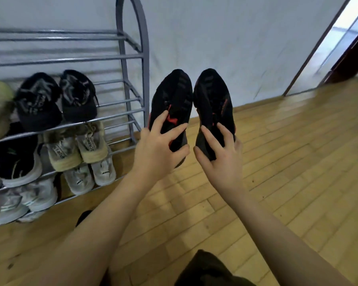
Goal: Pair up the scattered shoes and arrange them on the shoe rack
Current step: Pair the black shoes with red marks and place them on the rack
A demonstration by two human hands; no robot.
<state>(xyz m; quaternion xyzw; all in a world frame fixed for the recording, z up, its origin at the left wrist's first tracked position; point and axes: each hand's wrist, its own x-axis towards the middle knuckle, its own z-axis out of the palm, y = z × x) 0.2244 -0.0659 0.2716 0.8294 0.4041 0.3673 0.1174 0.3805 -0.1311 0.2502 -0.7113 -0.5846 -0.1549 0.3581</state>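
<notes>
1. My left hand (159,149) grips the heel end of one black shoe with red accents (171,100), fingers curled over its collar, toe pointing away from me.
2. My right hand (219,155) holds the matching black shoe (212,100) the same way, fingers spread and wrapped around the heel.
3. The two shoes are held up side by side above the wooden floor (287,162), their inner edges touching near the middle, just right of the grey metal shoe rack (132,58).
4. The rack carries a black pair (56,98) on a middle shelf, a beige pair (77,145) below it and a white pair (89,176) lower still; the top rails are bare.
</notes>
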